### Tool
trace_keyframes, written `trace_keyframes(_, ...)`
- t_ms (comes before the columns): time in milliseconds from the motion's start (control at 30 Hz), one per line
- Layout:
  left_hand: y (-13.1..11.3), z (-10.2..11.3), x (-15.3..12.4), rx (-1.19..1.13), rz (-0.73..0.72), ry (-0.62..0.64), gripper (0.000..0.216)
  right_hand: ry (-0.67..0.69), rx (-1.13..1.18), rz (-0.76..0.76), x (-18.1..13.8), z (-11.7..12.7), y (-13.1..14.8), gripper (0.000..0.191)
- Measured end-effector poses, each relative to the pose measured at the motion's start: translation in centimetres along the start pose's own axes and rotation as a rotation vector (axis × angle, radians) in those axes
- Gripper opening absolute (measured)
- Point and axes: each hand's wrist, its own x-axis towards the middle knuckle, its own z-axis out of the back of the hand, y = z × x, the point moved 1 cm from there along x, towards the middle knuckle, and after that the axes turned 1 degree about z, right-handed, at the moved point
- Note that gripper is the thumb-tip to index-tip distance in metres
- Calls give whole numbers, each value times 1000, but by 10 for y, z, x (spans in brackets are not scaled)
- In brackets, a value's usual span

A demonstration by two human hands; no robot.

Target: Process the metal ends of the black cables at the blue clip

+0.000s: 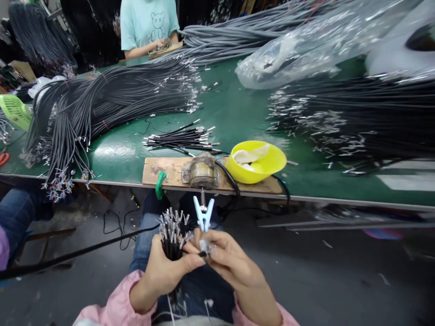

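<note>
My left hand (166, 271) is wrapped round a bundle of short black cables (172, 231), their stripped silvery ends pointing up. Its thumb and forefinger reach right, to a single cable end (204, 246) with pale shielding. My right hand (231, 256) is closed on that cable end, its fingertips meeting my left thumb. Just above the fingers is a light-blue clothespin (204, 215), fixed at the shaft of a small motor (203, 171). The cable end sits right below the clothespin; whether they touch, I cannot tell.
The motor is mounted on a wooden board (176, 174) at the green table's edge, beside a green clamp (160, 184) and a yellow bowl (256, 174). Short cables (183, 139) lie behind; long cable bundles (129, 90) lie left, others (380, 117) right. A person (149, 27) works opposite.
</note>
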Motion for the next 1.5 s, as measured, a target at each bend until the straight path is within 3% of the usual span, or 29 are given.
trace_keyframes(100, 4, 1, -2, -25, 6, -73, 17, 8, 35, -73, 10, 3, 4, 34)
trace_keyframes(267, 14, 7, -6, 0, 36, -232, 25, -107, 39, 43, 30, 1, 18, 33)
trace_keyframes(400, 10, 5, -6, 58, -99, -293, 20, -114, 121, 130, 41, -11, 22, 44)
trace_keyframes(500, 10, 5, -1, 95, -201, -353, 20, -117, 139, 206, 46, -17, 24, 31)
trace_keyframes(600, 24, 13, 15, 109, -265, -357, 21, -119, 125, 224, 49, -15, 23, 25)
trace_keyframes(700, 48, 28, 33, 119, -311, -381, 35, -67, 164, 176, 49, -5, 12, 39)
trace_keyframes(800, 63, 33, 40, 130, -203, -295, 38, 0, 260, 104, 49, 3, -6, 46)
trace_keyframes(867, 57, 28, 35, 120, -192, -256, 37, 35, 331, 58, 49, 2, -14, 44)
trace_keyframes(967, 31, 14, 19, 111, -265, -300, 25, 77, 430, 30, 53, -8, -13, 47)
trace_keyframes(1100, 3, -2, 7, 83, -309, -339, 16, 32, 482, 96, 56, -19, -1, 40)
trace_keyframes(1267, 5, -9, 7, 98, -236, -352, 16, -33, 423, 148, 50, -19, 3, 30)
trace_keyframes(1500, 4, -9, 5, 116, -219, -284, 11, -81, 441, 24, 47, -13, -7, 41)
